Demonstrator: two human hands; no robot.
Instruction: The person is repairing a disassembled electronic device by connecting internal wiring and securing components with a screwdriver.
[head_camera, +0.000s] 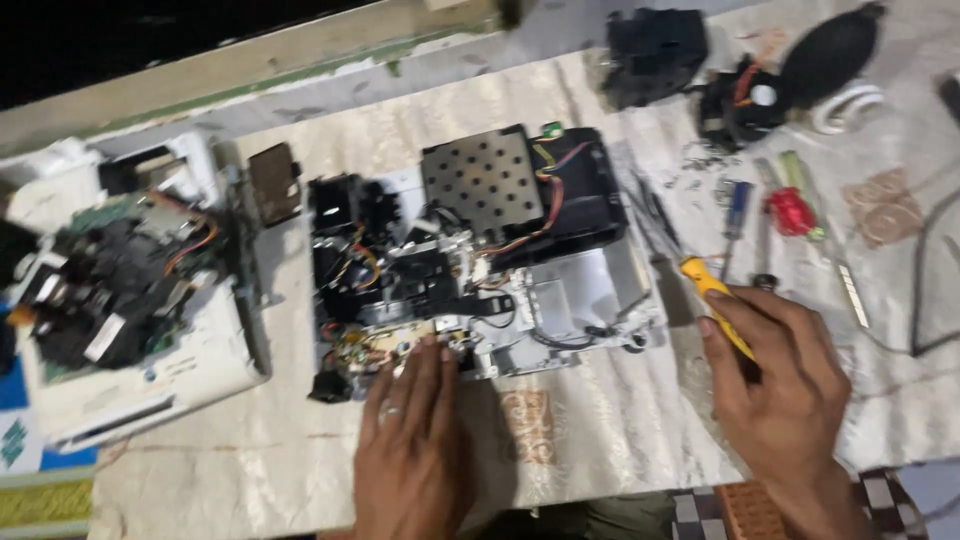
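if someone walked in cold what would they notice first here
First, the opened device at mid-table, its cover off, showing a perforated metal plate, black parts and coloured wires. The left hand rests its fingertips on the device's near edge, while the right hand holds a yellow-handled screwdriver just to the right. A second gutted white unit sits at far left, and loose screwdrivers lie at upper right.

Both hands are bare, forearms unsleeved; the left hand (410, 440) wears a thin ring (390, 408) on one finger.
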